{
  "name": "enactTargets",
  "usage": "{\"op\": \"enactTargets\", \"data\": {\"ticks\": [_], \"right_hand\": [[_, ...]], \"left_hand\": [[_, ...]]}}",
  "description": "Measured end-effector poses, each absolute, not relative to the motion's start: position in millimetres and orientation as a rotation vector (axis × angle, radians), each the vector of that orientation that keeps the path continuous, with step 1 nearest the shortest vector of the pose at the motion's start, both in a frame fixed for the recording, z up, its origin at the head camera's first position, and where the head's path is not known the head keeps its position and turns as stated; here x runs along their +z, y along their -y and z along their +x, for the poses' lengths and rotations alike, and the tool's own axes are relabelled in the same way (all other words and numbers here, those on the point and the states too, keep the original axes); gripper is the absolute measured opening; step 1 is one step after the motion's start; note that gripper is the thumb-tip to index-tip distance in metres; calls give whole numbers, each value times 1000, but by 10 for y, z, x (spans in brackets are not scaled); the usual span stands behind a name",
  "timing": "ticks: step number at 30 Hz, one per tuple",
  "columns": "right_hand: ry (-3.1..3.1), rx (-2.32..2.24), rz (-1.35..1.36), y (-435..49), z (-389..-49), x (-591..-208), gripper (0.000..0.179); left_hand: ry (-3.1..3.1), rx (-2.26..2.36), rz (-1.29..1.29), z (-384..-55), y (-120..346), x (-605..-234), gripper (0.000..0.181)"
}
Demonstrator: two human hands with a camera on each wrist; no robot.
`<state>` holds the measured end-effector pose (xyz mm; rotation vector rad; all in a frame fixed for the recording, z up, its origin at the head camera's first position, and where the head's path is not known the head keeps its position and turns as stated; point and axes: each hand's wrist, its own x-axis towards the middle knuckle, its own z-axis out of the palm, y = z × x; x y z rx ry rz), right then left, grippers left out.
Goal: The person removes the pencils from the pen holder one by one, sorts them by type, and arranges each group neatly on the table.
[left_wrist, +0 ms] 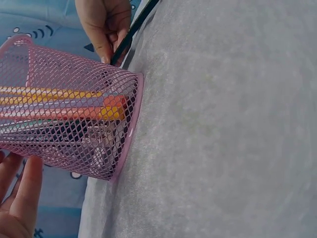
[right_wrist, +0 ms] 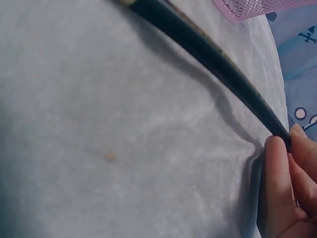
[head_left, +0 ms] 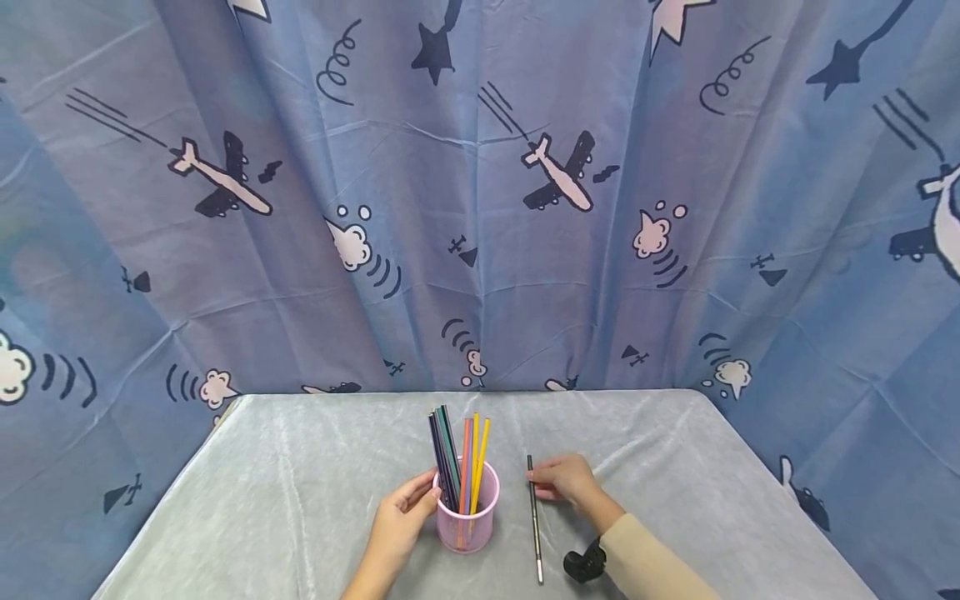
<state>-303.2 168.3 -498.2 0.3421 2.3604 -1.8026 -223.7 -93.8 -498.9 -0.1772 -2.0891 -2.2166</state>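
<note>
A pink mesh pen cup [head_left: 465, 533] stands on the table with several pencils [head_left: 467, 467] in it, dark, green, orange and yellow. My left hand [head_left: 400, 517] holds its left side near the rim, thumb in front and fingers farther back; in the left wrist view, fingertips [left_wrist: 30, 173] meet the mesh wall. To the right of the cup, my right hand [head_left: 566, 481] pinches a long dark pencil [head_left: 535, 521] by its far end between thumb and fingers. The pencil's pale end points toward me. In the right wrist view its dark shaft [right_wrist: 208, 59] slants above the cloth.
A pale grey cloth [head_left: 337, 467] covers the table. Behind it hangs a blue curtain [head_left: 480, 208] printed with planes and stars. A black wrist device [head_left: 585, 563] is by the right sleeve [head_left: 652, 562].
</note>
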Motion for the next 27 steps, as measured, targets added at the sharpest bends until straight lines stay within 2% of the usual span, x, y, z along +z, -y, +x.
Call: {"op": "enactTargets", "data": {"ticks": [27], "right_hand": [[-2405, -1717, 413, -1660, -3046, -4969, 15]], "left_hand": [[2095, -2227, -146, -2223, 930, -4987, 46]]}}
